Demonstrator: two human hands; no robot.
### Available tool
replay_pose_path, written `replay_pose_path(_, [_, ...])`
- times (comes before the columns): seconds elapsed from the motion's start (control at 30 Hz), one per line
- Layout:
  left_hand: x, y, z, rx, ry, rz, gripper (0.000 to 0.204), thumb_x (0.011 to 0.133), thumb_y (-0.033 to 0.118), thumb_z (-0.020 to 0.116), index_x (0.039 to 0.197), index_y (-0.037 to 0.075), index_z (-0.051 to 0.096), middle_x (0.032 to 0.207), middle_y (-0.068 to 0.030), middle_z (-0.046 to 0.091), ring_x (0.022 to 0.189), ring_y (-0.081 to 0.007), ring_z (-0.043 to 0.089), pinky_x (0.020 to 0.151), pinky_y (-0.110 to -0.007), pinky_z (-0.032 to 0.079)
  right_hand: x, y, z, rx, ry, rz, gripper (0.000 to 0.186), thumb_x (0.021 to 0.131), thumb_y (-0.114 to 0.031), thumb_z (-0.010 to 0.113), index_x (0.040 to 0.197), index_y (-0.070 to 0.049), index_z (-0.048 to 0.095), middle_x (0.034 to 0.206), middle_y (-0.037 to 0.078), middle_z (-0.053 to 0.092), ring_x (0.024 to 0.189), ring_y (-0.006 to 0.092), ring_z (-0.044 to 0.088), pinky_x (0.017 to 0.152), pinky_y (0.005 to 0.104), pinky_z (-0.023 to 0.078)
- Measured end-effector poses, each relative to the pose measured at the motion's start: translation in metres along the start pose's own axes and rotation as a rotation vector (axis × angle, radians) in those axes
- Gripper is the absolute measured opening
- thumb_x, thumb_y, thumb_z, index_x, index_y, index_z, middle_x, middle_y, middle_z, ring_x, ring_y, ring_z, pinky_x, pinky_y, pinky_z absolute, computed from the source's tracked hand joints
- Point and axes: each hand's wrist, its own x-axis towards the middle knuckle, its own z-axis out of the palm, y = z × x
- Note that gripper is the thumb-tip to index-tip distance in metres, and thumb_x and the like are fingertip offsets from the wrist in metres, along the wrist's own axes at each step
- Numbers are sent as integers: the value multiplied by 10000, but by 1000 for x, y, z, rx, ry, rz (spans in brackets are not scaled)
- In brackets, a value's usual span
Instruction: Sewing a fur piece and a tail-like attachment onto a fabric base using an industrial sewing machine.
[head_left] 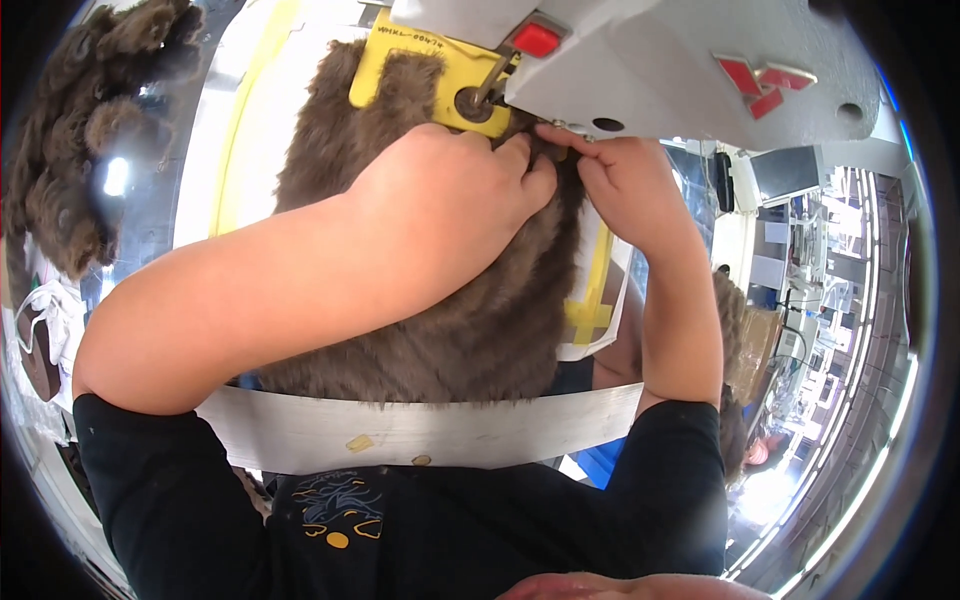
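A large piece of brown faux fur fabric [450, 330] lies under the head of a grey sewing machine [660, 60]. My left hand [450, 190] rests on the fur with curled fingers, its thumb and forefinger pinching the pile just below the machine head. From the other side my right hand [630, 180] grips the fur's edge, the forefinger stretched toward the stitching area and the thumb bent beneath it. Its remaining fingers are mostly hidden. Close above both hands sits a yellow plate [385, 65] with a slot and round metal part; fur shows in the slot.
More brown fur pieces [110, 130] are heaped at the far left. White sheeting with yellow tape [590, 320] shows beside the fabric. A pale curved table edge [420, 430] runs before my body. Cardboard [757, 345] and a dark screen [787, 175] stand to the right.
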Motion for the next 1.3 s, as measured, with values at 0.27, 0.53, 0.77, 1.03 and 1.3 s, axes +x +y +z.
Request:
replay_pose_path(0.27, [8,-8,-2,-40,-58,-9,453,873,80,603,1313,-22,589,1228,-193,676,915,-300,724,793,-389,589,6,24,6,-40,105,-8,202,895,-90,579,982,1,737,910,222,706,885,432,657,790,469,531])
replay_pose_path(0.53, [4,-9,-12,23,-109,-38,456,874,86,605,1316,-25,590,1262,-194,674,906,-291,727,771,-384,601,12,36,15,8,132,-66,216,934,-122,640,1109,-20,714,997,195,733,950,405,678,839,431,540])
replay_pose_path(0.77, [5,-11,-17,84,-143,-60,457,860,93,617,1310,20,594,1324,-183,670,909,-280,736,751,-370,606,21,24,14,136,141,124,240,941,-113,637,1152,-22,707,1053,140,749,951,321,693,856,400,542])
replay_pose_path(1.03, [7,-12,-21,97,-207,-44,404,859,68,595,1260,15,592,1323,-189,670,921,-305,730,797,-393,600,-12,20,1,329,-30,70,310,897,-31,579,1170,-45,725,1140,152,725,995,303,707,862,363,556])
replay_pose_path(1.3, [11,-12,-25,127,-86,61,227,864,64,609,1084,11,593,1187,-178,699,895,-296,737,743,-370,601,-17,17,27,126,102,-254,489,886,-38,499,1318,-151,698,1362,33,680,1174,264,668,965,408,559])
